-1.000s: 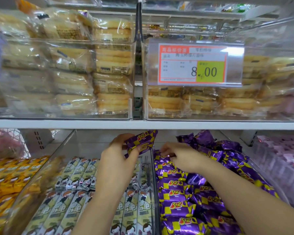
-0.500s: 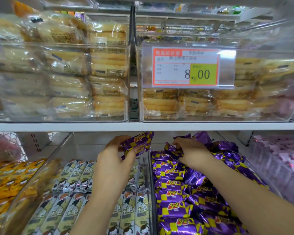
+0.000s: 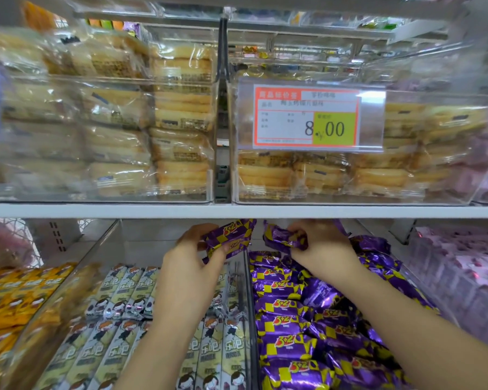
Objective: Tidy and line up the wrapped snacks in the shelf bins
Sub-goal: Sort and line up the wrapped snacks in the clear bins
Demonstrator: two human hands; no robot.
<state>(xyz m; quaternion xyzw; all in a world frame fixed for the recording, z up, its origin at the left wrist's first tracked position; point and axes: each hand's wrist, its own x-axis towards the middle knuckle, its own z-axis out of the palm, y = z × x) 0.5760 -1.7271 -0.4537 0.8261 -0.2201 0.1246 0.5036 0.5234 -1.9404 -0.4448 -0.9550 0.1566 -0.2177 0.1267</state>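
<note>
The small print on the price tag [image 3: 307, 116] is too blurred to read, and the wrapped bread [image 3: 40, 108] in the upper left bin smears toward the edge. The left hand [image 3: 192, 266] hides one end of the flat purple pack [image 3: 228, 237] it grips, its forearm covers some white snack packs [image 3: 124, 291], and the right hand [image 3: 324, 246] hides much of the crumpled purple pack [image 3: 282, 237]. The orange packs [image 3: 12, 291] and the pink packs [image 3: 462, 263] are blurred and cut by the picture's sides.

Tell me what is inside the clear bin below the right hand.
Purple-and-yellow wrapped snacks, heaped loosely; the right hand pinches another above them. The right forearm and the top layer cover whatever lies beneath.
</note>
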